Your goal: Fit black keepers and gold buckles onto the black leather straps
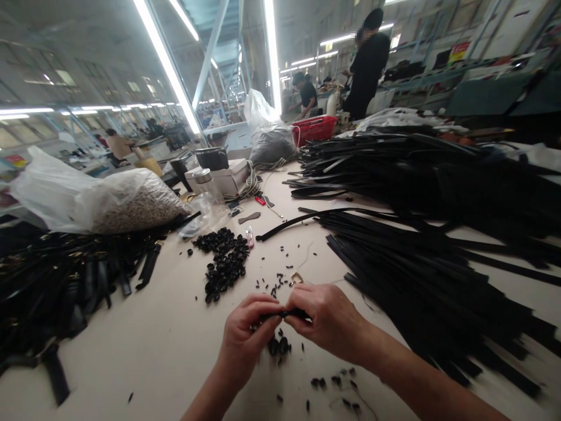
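Low in the middle of the head view, my left hand (249,327) and my right hand (326,316) meet fingertip to fingertip. Both pinch a short visible stretch of black strap (300,314); the rest of it is covered by my fingers. Just beyond my right knuckles shows a gold-coloured buckle (297,278); whether it joins the strap I cannot tell. Small black loops (279,346) lie on the table right under my hands. Tiny black pieces (280,283) are scattered ahead of them.
A heap of black rings (225,260) lies left of centre. Black straps (421,263) cover the right side, and finished-looking straps (83,269) pile at left beside a filled plastic bag (131,202). Farther back stand a jar (207,184), another bag (272,140) and a red basket (315,128). People work beyond.
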Motion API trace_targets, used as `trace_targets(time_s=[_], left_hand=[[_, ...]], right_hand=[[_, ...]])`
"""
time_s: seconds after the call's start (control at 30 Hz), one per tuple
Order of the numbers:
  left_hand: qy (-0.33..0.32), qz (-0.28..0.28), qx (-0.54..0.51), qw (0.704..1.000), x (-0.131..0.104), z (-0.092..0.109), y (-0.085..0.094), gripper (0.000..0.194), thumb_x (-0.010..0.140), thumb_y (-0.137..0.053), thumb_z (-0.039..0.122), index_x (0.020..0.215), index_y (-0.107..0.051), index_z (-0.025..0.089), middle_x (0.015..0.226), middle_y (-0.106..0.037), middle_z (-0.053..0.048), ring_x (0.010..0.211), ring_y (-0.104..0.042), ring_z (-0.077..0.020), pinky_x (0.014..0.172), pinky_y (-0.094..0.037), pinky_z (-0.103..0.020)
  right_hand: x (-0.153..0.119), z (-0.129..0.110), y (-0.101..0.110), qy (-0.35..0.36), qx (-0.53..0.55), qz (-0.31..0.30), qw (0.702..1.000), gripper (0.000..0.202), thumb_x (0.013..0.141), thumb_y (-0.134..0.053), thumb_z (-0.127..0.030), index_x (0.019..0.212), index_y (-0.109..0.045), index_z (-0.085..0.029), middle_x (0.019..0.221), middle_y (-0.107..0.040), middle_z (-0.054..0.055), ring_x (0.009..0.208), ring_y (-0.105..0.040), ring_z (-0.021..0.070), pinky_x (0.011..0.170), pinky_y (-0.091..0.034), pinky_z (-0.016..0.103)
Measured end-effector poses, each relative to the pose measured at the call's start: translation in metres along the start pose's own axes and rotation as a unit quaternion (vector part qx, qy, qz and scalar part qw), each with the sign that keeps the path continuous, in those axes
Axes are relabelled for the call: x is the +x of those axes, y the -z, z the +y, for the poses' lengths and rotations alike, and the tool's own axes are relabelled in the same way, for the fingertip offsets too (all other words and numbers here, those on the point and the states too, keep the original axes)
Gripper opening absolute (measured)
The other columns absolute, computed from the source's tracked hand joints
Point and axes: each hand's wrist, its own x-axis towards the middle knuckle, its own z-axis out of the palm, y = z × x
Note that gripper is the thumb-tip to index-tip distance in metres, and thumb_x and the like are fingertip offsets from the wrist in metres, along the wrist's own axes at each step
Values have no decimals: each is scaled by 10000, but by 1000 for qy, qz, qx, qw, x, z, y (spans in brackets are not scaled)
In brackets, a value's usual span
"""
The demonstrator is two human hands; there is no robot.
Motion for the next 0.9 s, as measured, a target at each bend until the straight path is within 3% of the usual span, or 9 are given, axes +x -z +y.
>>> trace_targets(time_s=[0.13,0.27,0.37,0.43,0.47,0.57,0.63,0.73,0.9], left_hand=[[-79,34,98,992,2,5,1,89,832,-676,257,807,-761,248,966,-663,-82,907,-619,-241,816,-501,-326],[-115,99,37,988,-1,13,9,62,832,-671,227,792,-719,227,902,-659,-83,883,-614,-245,813,-492,-342],[-104,2,-44,994,-6,18,17,189,878,-624,317,738,-698,213,737,-653,-80,711,-608,-230,671,-487,-326],[-90,-86,-45,991,-7,19,20,344,909,-561,407,662,-682,200,643,-636,-81,607,-581,-215,604,-460,-321],[-82,-97,-24,992,-6,18,21,389,907,-556,431,618,-666,194,616,-625,-80,583,-569,-207,591,-448,-317],[-33,-17,41,998,-2,10,18,361,842,-658,408,568,-608,179,571,-566,-45,545,-519,-165,547,-407,-274],[27,23,10,999,1,4,14,263,796,-712,399,690,-623,176,595,-557,-16,531,-515,-145,510,-397,-243],[111,16,-112,987,1,0,7,303,793,-712,419,940,-603,177,616,-584,6,508,-555,-141,481,-421,-218],[157,-7,-189,969,-2,-2,2,308,850,-657,398,1019,-577,153,580,-593,11,488,-563,-119,498,-434,-194]], right_hand=[[0,1,-1,1,-15,-11,1000,53,801,-643,-172,749,-633,-178,706,-646,2,627,-579,134,575,-346,232],[3,4,8,-24,-18,-7,1000,35,800,-667,-171,774,-645,-178,705,-639,-9,616,-566,125,577,-339,230],[3,7,17,-47,-14,2,999,29,794,-672,-161,789,-653,-182,719,-638,-15,630,-565,121,594,-347,225],[3,8,22,-46,-1,-4,999,14,814,-672,-193,822,-663,-186,739,-643,-13,650,-575,121,609,-357,221],[2,8,23,-38,5,-15,999,34,843,-656,-221,845,-667,-189,752,-646,-10,661,-580,122,616,-361,221],[1,8,26,-19,-2,-63,998,192,939,-545,-275,808,-651,-185,749,-648,5,636,-570,124,593,-342,232],[1,6,26,-39,5,-105,994,279,968,-488,-268,730,-604,-179,683,-636,-1,571,-541,115,553,-311,232],[3,3,26,-86,51,-175,979,306,979,-461,-267,695,-536,-182,571,-599,-25,511,-506,103,529,-297,215],[6,0,25,-112,138,-215,960,317,1004,-395,-299,721,-486,-192,531,-581,-41,525,-509,103,588,-357,200]])
